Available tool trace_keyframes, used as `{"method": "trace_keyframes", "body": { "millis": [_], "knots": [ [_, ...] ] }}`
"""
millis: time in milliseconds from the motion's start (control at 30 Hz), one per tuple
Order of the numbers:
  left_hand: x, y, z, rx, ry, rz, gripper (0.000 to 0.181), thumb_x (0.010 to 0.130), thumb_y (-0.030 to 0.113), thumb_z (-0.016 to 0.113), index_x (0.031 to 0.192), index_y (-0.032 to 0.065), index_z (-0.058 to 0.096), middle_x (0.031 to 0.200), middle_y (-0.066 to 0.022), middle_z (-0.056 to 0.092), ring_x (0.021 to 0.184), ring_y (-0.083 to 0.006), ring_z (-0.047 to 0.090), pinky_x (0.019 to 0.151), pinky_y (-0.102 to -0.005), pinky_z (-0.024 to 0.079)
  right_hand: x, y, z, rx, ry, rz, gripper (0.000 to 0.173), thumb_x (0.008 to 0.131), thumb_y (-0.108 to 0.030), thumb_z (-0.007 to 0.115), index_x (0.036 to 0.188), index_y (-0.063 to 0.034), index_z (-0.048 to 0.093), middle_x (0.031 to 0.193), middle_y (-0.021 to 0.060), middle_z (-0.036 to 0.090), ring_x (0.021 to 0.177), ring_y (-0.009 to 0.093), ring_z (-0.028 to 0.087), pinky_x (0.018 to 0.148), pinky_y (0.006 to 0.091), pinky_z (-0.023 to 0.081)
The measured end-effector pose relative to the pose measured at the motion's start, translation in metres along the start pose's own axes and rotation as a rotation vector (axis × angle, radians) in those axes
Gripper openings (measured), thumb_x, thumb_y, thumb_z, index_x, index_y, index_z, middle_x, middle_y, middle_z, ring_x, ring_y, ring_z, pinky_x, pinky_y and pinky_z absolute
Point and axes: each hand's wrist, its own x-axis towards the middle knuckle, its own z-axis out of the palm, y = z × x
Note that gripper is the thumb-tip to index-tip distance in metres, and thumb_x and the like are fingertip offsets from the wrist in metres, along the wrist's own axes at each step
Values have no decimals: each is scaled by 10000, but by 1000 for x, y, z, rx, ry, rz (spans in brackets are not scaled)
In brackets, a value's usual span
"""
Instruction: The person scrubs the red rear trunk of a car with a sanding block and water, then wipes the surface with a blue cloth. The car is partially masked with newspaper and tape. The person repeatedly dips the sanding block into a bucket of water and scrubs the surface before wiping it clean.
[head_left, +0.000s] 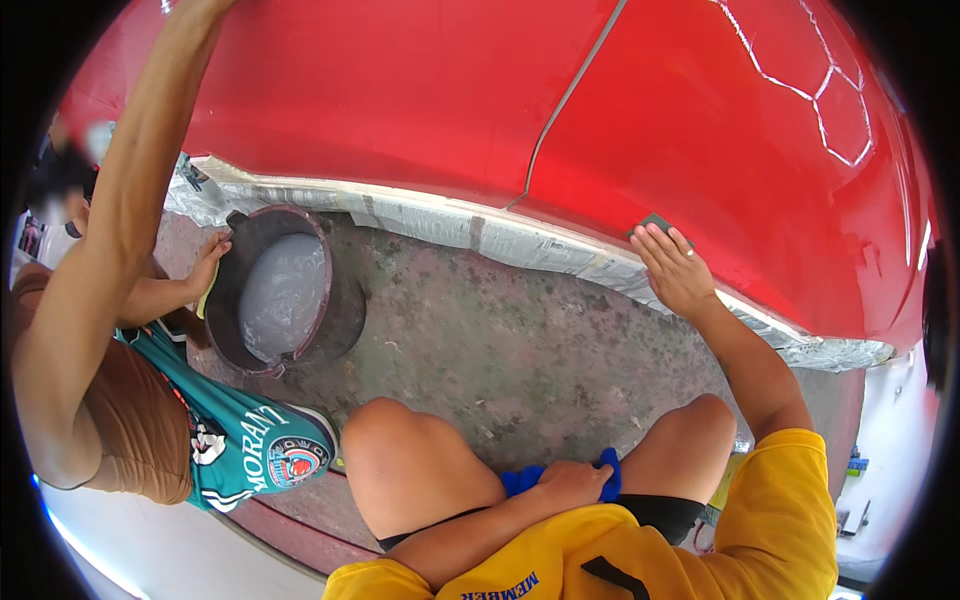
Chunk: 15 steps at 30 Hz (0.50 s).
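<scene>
My right hand (676, 271) lies flat on the lower part of a red car body panel (750, 187). Under its fingertips is a dark grey piece of what looks like sandpaper (657, 223), partly hidden by the fingers. In my lap, my left hand (574, 484) grips a bunched blue cloth (611, 476). Strips of newspaper (420, 223) and pale masking tape (469, 205) cover the car's lower edge, just below my right hand. A narrow panel gap (551, 120) runs down the bodywork to the left of that hand.
A dark bucket (341, 315) of cloudy grey water (285, 296) stands on the stained concrete floor (450, 330). Close on my left is a co-worker in teal shorts (247, 427), one arm (142, 165) raised toward the car. Another hand (208, 266) is at the bucket's rim with something yellow.
</scene>
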Motion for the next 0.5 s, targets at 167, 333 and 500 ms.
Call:
{"method": "trace_keyframes", "body": {
  "millis": [167, 333, 500],
  "knots": [
    [8, 12, -1, 32, -103, 47, 538, 947, 426, 736, 1311, 61, 584, 999, -273, 749, 965, -470, 743, 830, -579, 588, 91, -59, -16, -400, 309, -40, 761, 978, -123, 441, 1717, -99, 260, 1822, -9, 131, 1681, 168, 54, 1366, 435, -27],
    [1, 23, -7, -2, -69, -10, 575, 939, 423, 755, 1328, 42, 571, 1030, -295, 738, 973, -484, 739, 832, -591, 589, 79, -64, -2, -249, 302, -2, 766, 963, -231, 581, 1681, -83, 359, 1796, -18, 238, 1663, 141, 140, 1364, 423, 42],
    [-7, 28, -15, -18, -27, -26, 596, 946, 415, 753, 1353, 28, 554, 1081, -311, 718, 974, -504, 731, 834, -592, 590, -11, -26, 35, 67, 13, 80, 779, 981, -114, 495, 1720, -96, 250, 1814, -48, 169, 1669, 111, 89, 1361, 398, 14]
  ]
}}
